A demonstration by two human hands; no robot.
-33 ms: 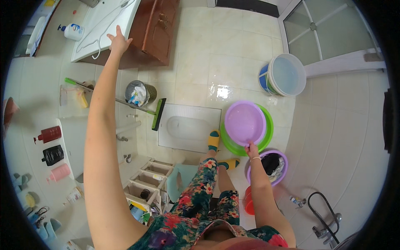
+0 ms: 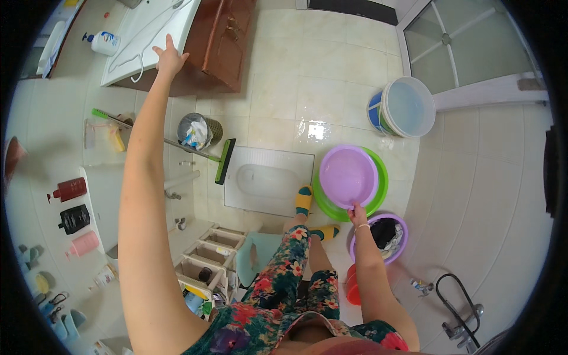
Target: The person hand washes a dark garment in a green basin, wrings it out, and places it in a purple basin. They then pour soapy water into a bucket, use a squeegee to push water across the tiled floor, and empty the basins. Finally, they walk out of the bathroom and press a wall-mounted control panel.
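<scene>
Reaching down, the person's right hand [image 2: 357,213] pinches the near rim of a purple basin [image 2: 348,176], fingers closed on its edge. That basin looks empty and sits nested inside a green basin [image 2: 378,195], whose rim shows around it on the tiled floor [image 2: 284,89]. Just beside the right hand, toward the person, stands a second, smaller purple basin [image 2: 400,248] holding dark and pale laundry. A red bucket [image 2: 352,287] peeks out under the right forearm; its contents cannot be told. Farther off, a white bucket [image 2: 408,106] holds clear water. A small bin [image 2: 198,131] near the wall is stuffed with rubbish.

The left hand [image 2: 170,58] lies flat with fingers spread on the edge of a white bench [image 2: 142,29], well apart from the basins. A pump bottle [image 2: 103,42] stands on that bench. Three bottles [image 2: 74,216], red, black and pink, line a wall shelf. A green-headed squeegee [image 2: 225,161] leans by the squat toilet pan [image 2: 266,180].
</scene>
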